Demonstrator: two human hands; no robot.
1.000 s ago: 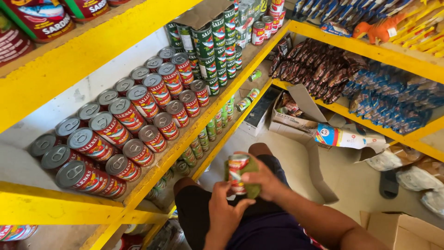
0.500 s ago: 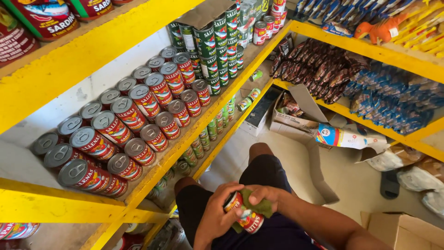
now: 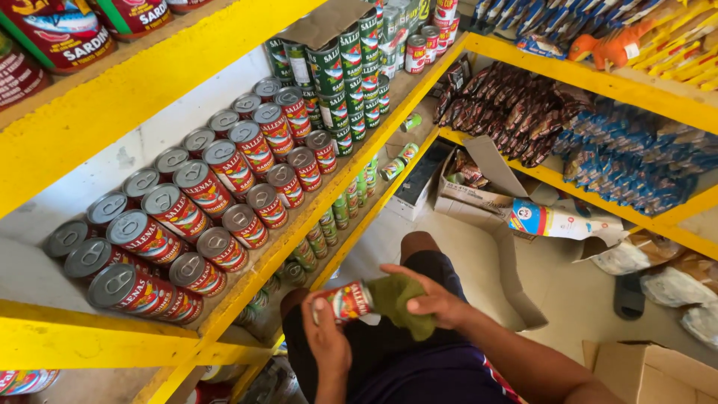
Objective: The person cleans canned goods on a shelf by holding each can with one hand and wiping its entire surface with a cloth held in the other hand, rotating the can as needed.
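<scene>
We hold a red can (image 3: 345, 301) w/ a green cloth (image 3: 396, 303) over our lap.
L hand (image 3: 327, 340) grips the can's end; R hand (image 3: 434, 299) presses the cloth on its other end. Rows of red cans (image 3: 209, 202) lie on the yellow shelf (image 3: 292, 247) just left.

Your green cloth (image 3: 400, 303) covers one end of the red can (image 3: 345, 301), so you cannot see its lid. Your left hand (image 3: 327, 346) hides part of the can's underside, and your right hand (image 3: 434, 299) grips the cloth with its fingertips buried in it. The cardboard box (image 3: 643, 368) runs off the bottom edge. The lower shelf's cans (image 3: 329, 224) are too shadowed to tell apart.
</scene>
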